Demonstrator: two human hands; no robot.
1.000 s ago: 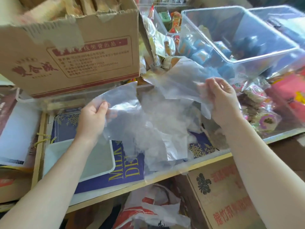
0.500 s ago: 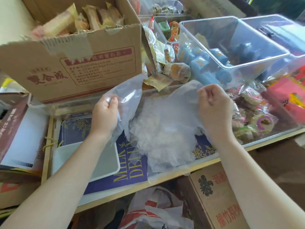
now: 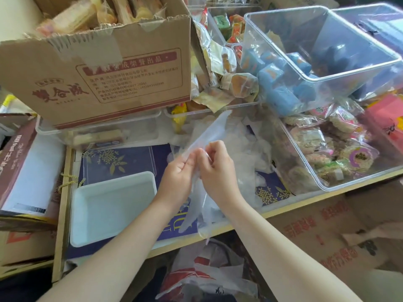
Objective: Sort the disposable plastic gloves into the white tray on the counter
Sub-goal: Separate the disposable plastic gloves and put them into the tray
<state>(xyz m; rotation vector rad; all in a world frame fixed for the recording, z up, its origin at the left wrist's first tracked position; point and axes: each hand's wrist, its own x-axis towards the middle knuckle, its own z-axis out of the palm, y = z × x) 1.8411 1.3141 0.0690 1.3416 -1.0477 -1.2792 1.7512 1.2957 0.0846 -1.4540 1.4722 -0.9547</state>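
Drawn together since the earlier frame, when held wide apart with the film spread between: left hand (image 3: 177, 173) and right hand (image 3: 216, 168), now touching at the knuckles over the middle of the counter (image 3: 283, 207). Fingers of both curled inward, pinching one clear glove (image 3: 208, 136) gathered into a narrow strip. One end of the strip rising above the fingertips toward the back; the other end hanging below the palms, past the counter's front edge. Exact finger count on the film not discernible.

Behind and to the right of the hands: one loose heap of further gloves (image 3: 244, 149), number not countable, lying on the blue printed sheet (image 3: 122, 162).

Left of the left hand, close beside the wrist: one white tray (image 3: 111, 236), apart from the held glove.

Farther out: one cardboard box (image 3: 104, 73) of wrapped snacks at rear left; two large clear bins in plain view, one at rear right (image 3: 327, 77) with blue packets, one at right (image 3: 331, 186) with round wrapped cakes. Below the counter edge: one crumpled bag (image 3: 207, 271) and one printed carton (image 3: 316, 236).
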